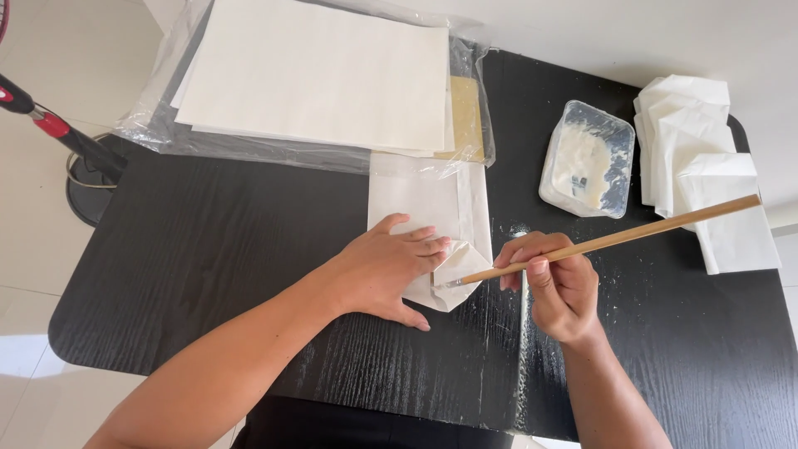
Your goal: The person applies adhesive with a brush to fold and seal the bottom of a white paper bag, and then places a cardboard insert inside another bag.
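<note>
One folded white paper bag [432, 224] is pinned flat under the left hand's [386, 270] open fingers [428, 244], while one long wooden-handled brush [607, 241] is gripped by the right hand's [559, 287] closed fingers [539, 268].

A white paper bag [432, 224] lies flat, bottom folded, touched by a wooden brush [615, 239].

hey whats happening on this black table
A person sits at a black wood-grain table. Their left hand presses flat on a folded white paper bag, holding its pointed bottom folds down. Their right hand holds a long thin wooden-handled brush in a finger grip, its tip at the folded flap. Beyond the right hand stands a clear plastic tub of white paste, with a pile of finished folded white paper bags beside it. A stack of large white sheets on clear plastic wrap lies at the far edge.
</note>
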